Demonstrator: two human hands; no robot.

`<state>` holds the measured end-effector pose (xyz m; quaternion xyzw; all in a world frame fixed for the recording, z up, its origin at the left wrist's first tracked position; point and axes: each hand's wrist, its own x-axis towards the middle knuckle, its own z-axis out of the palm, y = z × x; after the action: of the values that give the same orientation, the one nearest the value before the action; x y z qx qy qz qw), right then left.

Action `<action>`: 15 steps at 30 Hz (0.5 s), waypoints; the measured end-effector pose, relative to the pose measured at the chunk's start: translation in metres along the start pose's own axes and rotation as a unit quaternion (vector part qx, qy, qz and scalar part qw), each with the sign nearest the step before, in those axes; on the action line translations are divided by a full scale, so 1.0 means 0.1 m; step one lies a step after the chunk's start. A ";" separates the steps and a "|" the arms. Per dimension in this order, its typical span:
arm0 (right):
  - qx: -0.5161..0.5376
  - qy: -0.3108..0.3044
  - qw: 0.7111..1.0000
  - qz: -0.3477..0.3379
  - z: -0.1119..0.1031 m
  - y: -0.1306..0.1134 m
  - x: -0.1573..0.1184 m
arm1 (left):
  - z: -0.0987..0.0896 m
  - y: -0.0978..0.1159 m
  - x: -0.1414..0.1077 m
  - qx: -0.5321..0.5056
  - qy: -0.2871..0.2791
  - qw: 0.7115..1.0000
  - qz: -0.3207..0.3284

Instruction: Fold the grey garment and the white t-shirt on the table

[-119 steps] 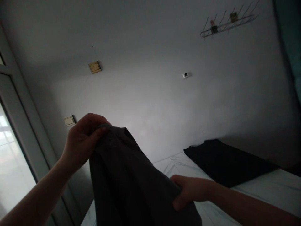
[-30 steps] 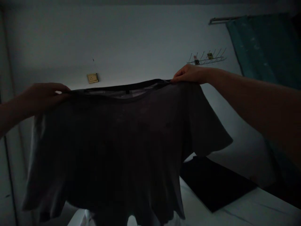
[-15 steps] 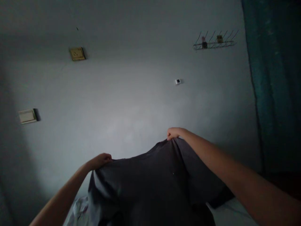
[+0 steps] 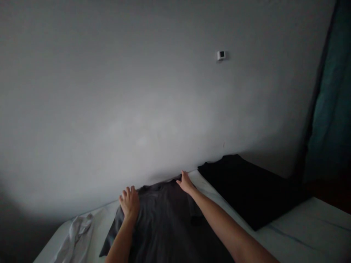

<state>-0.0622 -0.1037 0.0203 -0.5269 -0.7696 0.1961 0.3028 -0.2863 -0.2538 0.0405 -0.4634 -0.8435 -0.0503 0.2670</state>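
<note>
Left hand (image 4: 129, 202) spread open on the dark grey T-shirt (image 4: 161, 226), nothing gripped; right hand (image 4: 186, 183) open too, pressing its far edge! Shirt lies on a white bedsheet (image 4: 298, 228), a folded black cloth (image 4: 246, 186) just beside it, a crumpled white garment (image 4: 76, 237) off left, teal curtain (image 4: 326, 109) beyond.

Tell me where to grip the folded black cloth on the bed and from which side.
Pinch the folded black cloth at its near corner and lower right edge, coming from the near right over the white sheet. It lies flat, so an edge likely gives the surest hold; its far side sits by the wall, and your right hand crowds the left edge.
</note>
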 end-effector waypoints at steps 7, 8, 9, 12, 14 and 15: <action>-0.028 -0.186 0.956 -0.225 -0.04 0.04 -1.08 | 0.14 0.22 -1.04 -0.121 -0.082 0.979 0.139; -0.023 -0.213 0.943 -0.255 -0.14 0.07 -1.30 | 0.11 0.11 -1.25 -0.138 -0.089 0.974 0.157; -0.018 -0.236 0.932 -0.276 -0.27 0.12 -1.51 | 0.07 -0.03 -1.46 -0.156 -0.090 0.968 0.176; 0.005 -0.280 0.915 -0.288 -0.69 0.30 -2.10 | -0.09 -0.56 -2.12 -0.208 -0.085 0.948 0.227; 0.014 -0.282 0.920 -0.272 -0.93 0.44 -2.43 | -0.23 -0.91 -2.54 -0.231 -0.094 0.942 0.225; 0.016 -0.273 0.926 -0.262 -1.03 0.50 -2.59 | -0.30 -1.05 -2.73 -0.237 -0.099 0.943 0.209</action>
<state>0.1090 -0.3279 -0.0017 -0.2279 -0.9297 0.2587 0.1296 -0.2424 -0.5298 -0.0527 -0.6818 -0.7136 -0.1459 0.0686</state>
